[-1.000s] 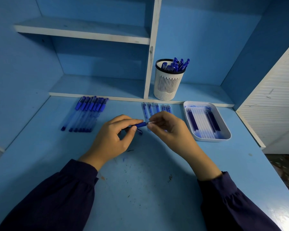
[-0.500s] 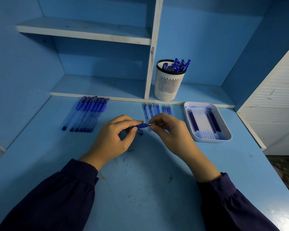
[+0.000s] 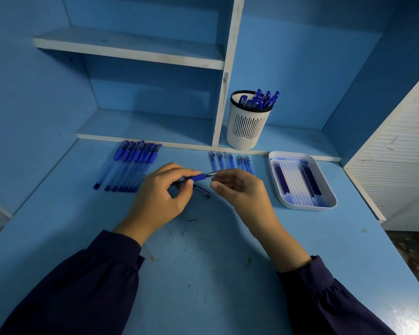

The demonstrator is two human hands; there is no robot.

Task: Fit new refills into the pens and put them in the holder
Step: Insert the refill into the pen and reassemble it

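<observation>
At mid-desk [image 3: 203, 274], just above the top: left hand [image 3: 160, 199] pinches a blue pen [image 3: 197, 177] between thumb and curled fingers. Right hand [image 3: 240, 189], fingers loosely curled, meets the pen's metal tip; grip there cannot be told. Holder [image 3: 248, 131] on back shelf, pens inside. Refill tray [image 3: 307, 207] right; row of pens [image 3: 128, 165] left.

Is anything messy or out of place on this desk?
Only small things. Blue ink is smeared inside the tray at its far end. Dark specks and brownish stains mark the desk nearer the person. A loose dark pen part lies alone, apart from the neat row of pens.
</observation>
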